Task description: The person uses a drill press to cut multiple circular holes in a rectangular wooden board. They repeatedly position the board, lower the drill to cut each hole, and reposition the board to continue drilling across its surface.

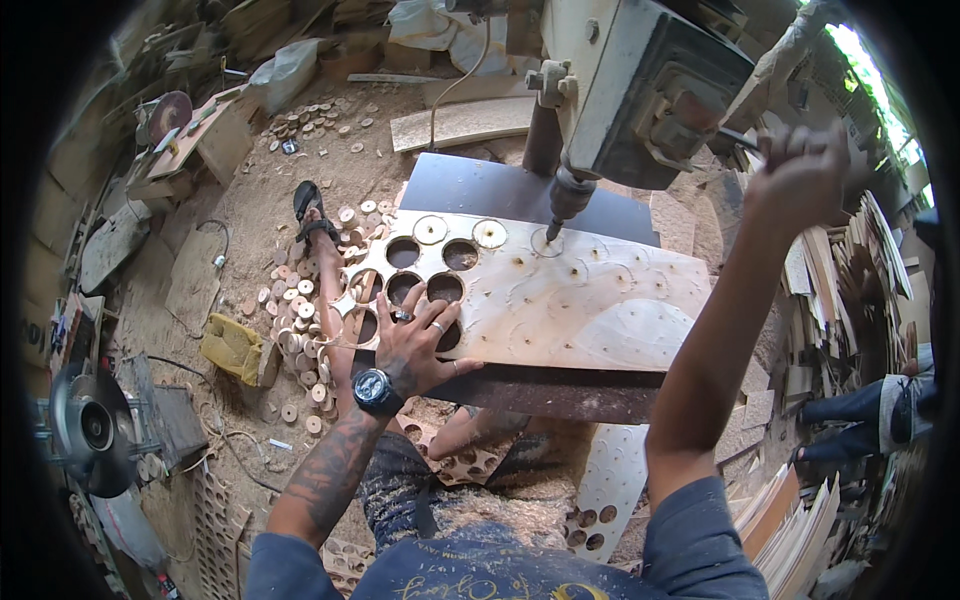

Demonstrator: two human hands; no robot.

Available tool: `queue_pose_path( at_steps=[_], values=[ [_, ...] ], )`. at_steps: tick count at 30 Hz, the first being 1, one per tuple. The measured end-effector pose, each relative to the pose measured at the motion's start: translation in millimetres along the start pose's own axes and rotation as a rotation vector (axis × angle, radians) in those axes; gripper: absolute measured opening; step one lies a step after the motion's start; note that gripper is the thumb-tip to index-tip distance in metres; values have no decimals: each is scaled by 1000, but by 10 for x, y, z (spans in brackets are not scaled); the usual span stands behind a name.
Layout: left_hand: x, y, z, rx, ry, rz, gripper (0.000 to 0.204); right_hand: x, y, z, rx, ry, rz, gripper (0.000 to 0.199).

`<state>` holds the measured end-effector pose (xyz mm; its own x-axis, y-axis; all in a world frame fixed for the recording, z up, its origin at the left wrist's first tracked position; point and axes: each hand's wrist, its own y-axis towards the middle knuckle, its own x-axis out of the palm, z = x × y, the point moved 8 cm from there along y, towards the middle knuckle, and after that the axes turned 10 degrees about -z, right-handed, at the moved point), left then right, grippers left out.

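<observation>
My left hand point(415, 345) lies flat with fingers spread on a pale plywood board point(620, 335), among round holes at its left end. Rings and a wristwatch point(372, 390) are on that hand and wrist. At the upper right, my right hand point(803, 175) is raised and closed round the feed lever point(740, 139) of a drill press point(645, 85); slight blur softens its fingers. The press's chuck point(571, 192) points down at a circle near the board's far edge. Cut circles, some with discs still in place, and small pilot holes mark the board.
A dark sheet point(480, 187) lies under the board. Many wooden discs point(298, 305) are heaped at the left beside my foot. A fan point(95, 428), a yellow block point(232, 346) and cables stand on the sawdust-covered floor. Wood offcuts line the right, where another person's legs point(850, 408) show.
</observation>
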<state>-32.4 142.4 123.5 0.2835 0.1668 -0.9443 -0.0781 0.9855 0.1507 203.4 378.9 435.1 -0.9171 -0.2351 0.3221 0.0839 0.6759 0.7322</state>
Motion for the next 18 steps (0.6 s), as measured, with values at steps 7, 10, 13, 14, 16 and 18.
queue_pose_path(
  at_steps=[7, 10, 13, 14, 16, 18],
  values=[
    [-37, -33, -106, 48, -24, -17, 86, 457, 1102, 477, 325, -210, -140, 35],
    [-174, -170, -427, 18, 8, -13, 85, 541, 1191, 575, 339, -253, -141, 33],
    [-230, -269, -648, 28, 0, -19, 84, 533, 1176, 591, 338, -264, -129, 32],
    [-234, -281, -689, 39, -36, -14, 84, 534, 1167, 590, 336, -264, -125, 31],
    [-235, -291, -703, 93, -66, -1, 83, 530, 1151, 581, 334, -262, -120, 30],
    [-236, -286, -715, 94, -83, 12, 83, 531, 1159, 576, 326, -265, -114, 30]
  ],
)
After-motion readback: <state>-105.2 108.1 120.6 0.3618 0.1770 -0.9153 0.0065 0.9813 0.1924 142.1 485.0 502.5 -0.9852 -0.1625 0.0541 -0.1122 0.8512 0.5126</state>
